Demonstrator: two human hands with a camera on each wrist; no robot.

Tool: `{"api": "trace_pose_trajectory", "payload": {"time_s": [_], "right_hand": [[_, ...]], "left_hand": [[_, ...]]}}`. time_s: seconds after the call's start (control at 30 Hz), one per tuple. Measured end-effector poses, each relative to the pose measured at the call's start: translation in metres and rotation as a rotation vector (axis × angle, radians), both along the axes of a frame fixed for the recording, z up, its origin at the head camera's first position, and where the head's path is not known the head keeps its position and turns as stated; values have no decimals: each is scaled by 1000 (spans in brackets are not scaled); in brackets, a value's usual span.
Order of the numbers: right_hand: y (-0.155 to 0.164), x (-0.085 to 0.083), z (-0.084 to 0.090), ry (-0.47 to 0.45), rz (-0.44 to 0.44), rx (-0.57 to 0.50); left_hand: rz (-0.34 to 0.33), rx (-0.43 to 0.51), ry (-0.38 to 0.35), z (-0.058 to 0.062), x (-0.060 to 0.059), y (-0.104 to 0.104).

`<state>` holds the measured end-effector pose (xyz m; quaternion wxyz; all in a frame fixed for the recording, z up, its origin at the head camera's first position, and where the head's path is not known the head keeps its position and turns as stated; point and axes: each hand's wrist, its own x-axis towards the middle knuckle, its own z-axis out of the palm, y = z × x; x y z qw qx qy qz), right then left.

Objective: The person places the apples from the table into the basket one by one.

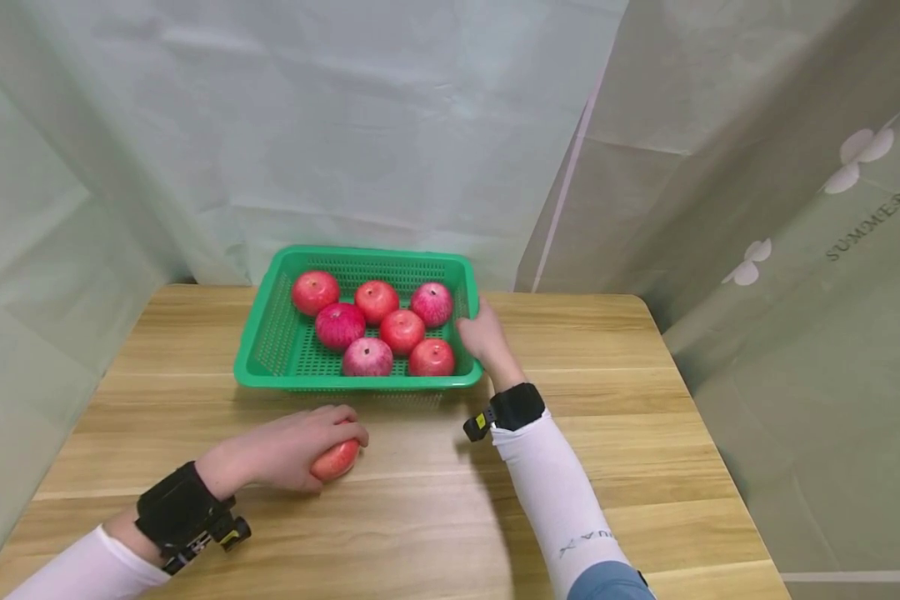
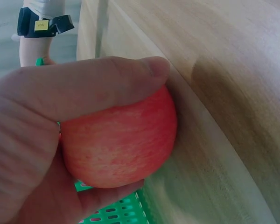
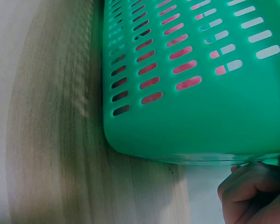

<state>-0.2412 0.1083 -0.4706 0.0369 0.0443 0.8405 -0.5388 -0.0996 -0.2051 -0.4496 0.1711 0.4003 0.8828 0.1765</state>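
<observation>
A red apple (image 1: 335, 461) is gripped in my left hand (image 1: 288, 450), low over the table in front of the basket. In the left wrist view the thumb lies along one side of that apple (image 2: 123, 144) and fingers curl under the other. My right hand (image 1: 486, 337) holds the right end of a green plastic basket (image 1: 270, 380) by its rim, thumb on the inner side. Several red and pink apples (image 1: 367, 357) sit inside the basket. From the right wrist, curled fingers (image 3: 245, 186) show at the basket's end, and apples glimpse through its slots.
The basket stands toward the back of a wooden table (image 1: 607, 467). Pale hanging sheets (image 1: 390, 125) close off the back and both sides. Black wrist cameras (image 1: 517, 407) are strapped on both arms.
</observation>
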Motion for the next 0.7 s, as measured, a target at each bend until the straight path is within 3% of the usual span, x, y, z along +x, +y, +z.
{"api": "trace_pose_trajectory", "payload": {"time_s": [0.7], "right_hand": [[0, 0, 0, -3, -15, 11]], "left_hand": [[-8, -17, -11, 1, 2, -2]]}}
